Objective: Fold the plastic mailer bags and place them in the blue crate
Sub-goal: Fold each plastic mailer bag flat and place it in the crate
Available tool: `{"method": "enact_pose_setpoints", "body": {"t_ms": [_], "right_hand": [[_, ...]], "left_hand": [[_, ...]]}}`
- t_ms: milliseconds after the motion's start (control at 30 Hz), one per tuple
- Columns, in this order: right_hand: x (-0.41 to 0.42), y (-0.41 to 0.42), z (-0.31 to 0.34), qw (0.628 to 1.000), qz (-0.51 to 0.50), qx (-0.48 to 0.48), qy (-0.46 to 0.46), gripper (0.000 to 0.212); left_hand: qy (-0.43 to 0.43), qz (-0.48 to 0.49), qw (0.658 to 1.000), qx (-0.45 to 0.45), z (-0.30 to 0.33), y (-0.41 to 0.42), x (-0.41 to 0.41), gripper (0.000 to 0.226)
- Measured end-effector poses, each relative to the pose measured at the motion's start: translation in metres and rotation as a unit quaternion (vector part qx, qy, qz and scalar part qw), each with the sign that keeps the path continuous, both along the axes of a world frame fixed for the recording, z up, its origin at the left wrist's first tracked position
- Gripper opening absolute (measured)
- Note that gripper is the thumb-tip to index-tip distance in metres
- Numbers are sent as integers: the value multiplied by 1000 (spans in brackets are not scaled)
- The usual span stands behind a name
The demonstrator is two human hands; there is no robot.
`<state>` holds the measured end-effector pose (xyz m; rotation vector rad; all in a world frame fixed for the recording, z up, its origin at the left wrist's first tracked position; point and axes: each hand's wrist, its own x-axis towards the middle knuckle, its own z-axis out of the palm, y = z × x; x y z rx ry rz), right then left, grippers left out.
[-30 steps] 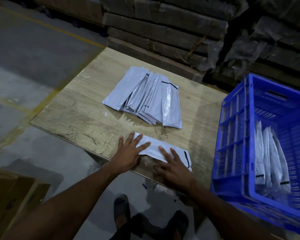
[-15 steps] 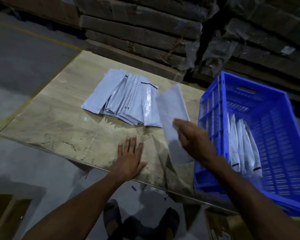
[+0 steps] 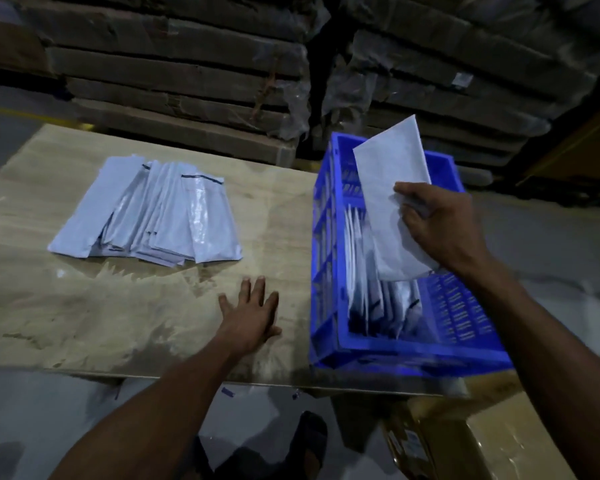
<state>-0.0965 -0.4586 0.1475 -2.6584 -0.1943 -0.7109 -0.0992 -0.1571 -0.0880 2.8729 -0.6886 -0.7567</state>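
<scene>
Right hand: fingers curled round the folded mailer bag, gripping its right edge.
Folded mailer bag: held tilted above the blue crate, lower end just over the bags standing inside.
Left hand: fingers straight and spread, flat on the table, holding nothing.
Unfolded bag stack: on the table, beyond and left of the left fingertips, apart from them.
Crate: just right of the left hand.
</scene>
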Motion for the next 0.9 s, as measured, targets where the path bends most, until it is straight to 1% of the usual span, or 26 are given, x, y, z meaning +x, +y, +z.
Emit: {"method": "enact_pose_setpoints", "body": {"t_ms": [133, 200, 300, 367, 433, 567, 600, 700, 733, 833, 900], "right_hand": [[-10, -57, -2, 998, -18, -63, -6, 38], [-16, -83, -14, 994, -31, -99, 21, 38], [-24, -111, -46, 982, -57, -131, 124, 40], [-30, -121, -69, 965, -89, -139, 203, 44], [-35, -122, -91, 948, -108, -147, 262, 46], [-36, -109, -122, 930, -59, -144, 332, 42], [-35, -107, -130, 928, -46, -139, 342, 45], [-37, -99, -150, 922, -14, -119, 368, 66], [-36, -97, -154, 922, -8, -110, 370, 70], [-34, -88, -153, 923, -1, -96, 372, 76], [-35, -84, -149, 923, 1, -95, 374, 76]], "left_hand": [[38, 17, 999, 7, 6, -25, 3, 85], [63, 35, 997, 2, 9, -31, 8, 88], [86, 49, 995, 16, 10, -35, 13, 88], [99, 58, 993, 29, 11, -37, 14, 89], [109, 62, 991, 42, 14, -40, 15, 91], [111, 65, 990, 54, 17, -43, 14, 86], [112, 66, 990, 55, 18, -42, 13, 86], [112, 58, 990, 60, 17, -42, 12, 88], [113, 59, 990, 59, 18, -42, 12, 89], [113, 54, 990, 60, 22, -42, 10, 92], [112, 53, 991, 57, 23, -43, 10, 94]]}}
